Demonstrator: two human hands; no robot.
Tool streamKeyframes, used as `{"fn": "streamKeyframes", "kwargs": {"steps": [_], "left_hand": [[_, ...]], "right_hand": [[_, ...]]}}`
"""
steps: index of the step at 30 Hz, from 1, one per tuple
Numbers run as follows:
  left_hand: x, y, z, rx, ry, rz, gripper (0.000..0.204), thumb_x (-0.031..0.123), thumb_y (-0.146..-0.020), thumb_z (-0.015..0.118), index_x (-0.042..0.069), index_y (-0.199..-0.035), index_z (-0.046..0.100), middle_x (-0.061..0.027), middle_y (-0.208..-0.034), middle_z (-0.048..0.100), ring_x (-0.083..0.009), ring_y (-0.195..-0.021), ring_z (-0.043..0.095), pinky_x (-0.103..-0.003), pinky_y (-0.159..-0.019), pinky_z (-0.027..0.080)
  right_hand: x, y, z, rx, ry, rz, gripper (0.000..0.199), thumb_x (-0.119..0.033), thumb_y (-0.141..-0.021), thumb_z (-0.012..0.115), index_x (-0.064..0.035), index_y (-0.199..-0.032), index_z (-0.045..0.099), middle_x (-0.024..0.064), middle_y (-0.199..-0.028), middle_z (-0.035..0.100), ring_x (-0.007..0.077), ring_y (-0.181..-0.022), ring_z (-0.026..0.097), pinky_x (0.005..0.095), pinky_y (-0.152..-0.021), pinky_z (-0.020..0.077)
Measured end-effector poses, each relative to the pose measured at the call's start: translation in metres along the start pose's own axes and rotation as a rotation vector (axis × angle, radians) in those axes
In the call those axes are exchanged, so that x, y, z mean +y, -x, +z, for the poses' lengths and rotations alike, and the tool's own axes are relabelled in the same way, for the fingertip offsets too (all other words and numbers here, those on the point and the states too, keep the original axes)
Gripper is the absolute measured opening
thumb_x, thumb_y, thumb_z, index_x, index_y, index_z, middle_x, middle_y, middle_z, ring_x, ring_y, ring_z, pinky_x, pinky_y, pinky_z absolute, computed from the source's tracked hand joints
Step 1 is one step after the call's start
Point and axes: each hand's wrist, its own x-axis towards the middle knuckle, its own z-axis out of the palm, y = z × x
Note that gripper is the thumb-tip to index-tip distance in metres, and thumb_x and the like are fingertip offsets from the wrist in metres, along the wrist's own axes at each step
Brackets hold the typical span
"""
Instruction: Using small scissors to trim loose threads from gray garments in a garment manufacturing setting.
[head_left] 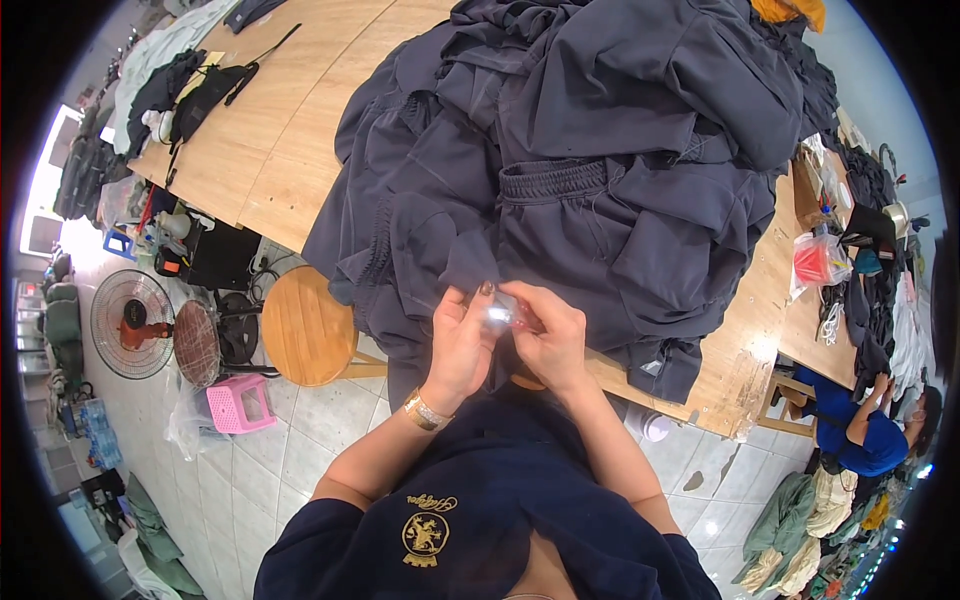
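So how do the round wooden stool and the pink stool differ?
Colour: the wooden stool is light brown, the pink stool bright pink.
Shape: the wooden stool's seat is round, the pink stool's straight-edged.
Surface: the wooden stool's seat is solid, the pink stool's dotted with holes.
Shared: both stand left of the person.
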Motion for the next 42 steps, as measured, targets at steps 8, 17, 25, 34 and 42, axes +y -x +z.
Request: {"fn": "streamKeyframes", "kwargs": {"steps": [8, 17, 25, 34, 42], "left_hand": [[0.004, 0.000, 0.007, 0.034, 0.009, 0.008, 0.012, 0.014, -0.096, 0.049, 0.004, -0.104, 0.049, -0.0084, -0.099, 0.061, -0.0184, -0.091, 0.062, -0.039, -0.088, 0.051], [0.006, 0.000, 0.008, 0.015, 0.012, 0.057, 0.014, 0.015, -0.096, 0.049, 0.004, -0.106, 0.050, -0.0092, -0.103, 0.061, -0.0209, -0.096, 0.062, -0.039, -0.089, 0.050], [0.005, 0.001, 0.009, 0.001, 0.017, 0.070, 0.015, 0.015, -0.096, 0.050, 0.005, -0.108, 0.049, -0.0074, -0.103, 0.060, -0.0201, -0.096, 0.061, -0.035, -0.084, 0.049], [0.002, -0.001, 0.004, 0.003, 0.013, 0.072, 0.013, 0.014, -0.097, 0.048, 0.006, -0.107, 0.051, -0.0077, -0.103, 0.062, -0.0188, -0.096, 0.062, -0.036, -0.085, 0.051], [0.005, -0.002, -0.005, -0.084, 0.052, -0.133, 0.017, 0.015, -0.097, 0.048, 0.002, -0.104, 0.056, -0.0111, -0.107, 0.063, -0.0196, -0.098, 0.062, -0.038, -0.088, 0.052]], "right_hand": [[0.007, 0.020, -0.003, 0.059, -0.237, 0.298, 0.015, -0.006, -0.084, 0.064, 0.0012, -0.096, 0.058, 0.0031, -0.071, 0.059, 0.0054, -0.062, 0.050, 0.0219, -0.056, 0.0420], [0.011, 0.018, -0.010, -0.067, 0.145, 0.122, 0.023, -0.019, -0.083, 0.067, -0.0016, -0.084, 0.052, 0.0115, -0.068, 0.053, 0.0280, -0.054, 0.053, 0.0344, -0.050, 0.0428], [0.003, 0.013, -0.010, -0.103, 0.230, 0.065, 0.024, -0.023, -0.083, 0.066, -0.0030, -0.083, 0.053, 0.0120, -0.073, 0.057, 0.0317, -0.059, 0.057, 0.0369, -0.050, 0.0441], [0.000, 0.010, -0.011, -0.072, 0.045, 0.249, 0.022, -0.020, -0.088, 0.063, -0.0011, -0.084, 0.051, 0.0064, -0.061, 0.051, 0.0173, -0.052, 0.048, 0.0278, -0.052, 0.0402], [0.003, -0.001, 0.007, 0.054, 0.003, 0.094, 0.030, -0.007, -0.073, 0.071, -0.0020, -0.087, 0.046, 0.0090, -0.072, 0.048, 0.0196, -0.062, 0.051, 0.0301, -0.056, 0.0420]]}}
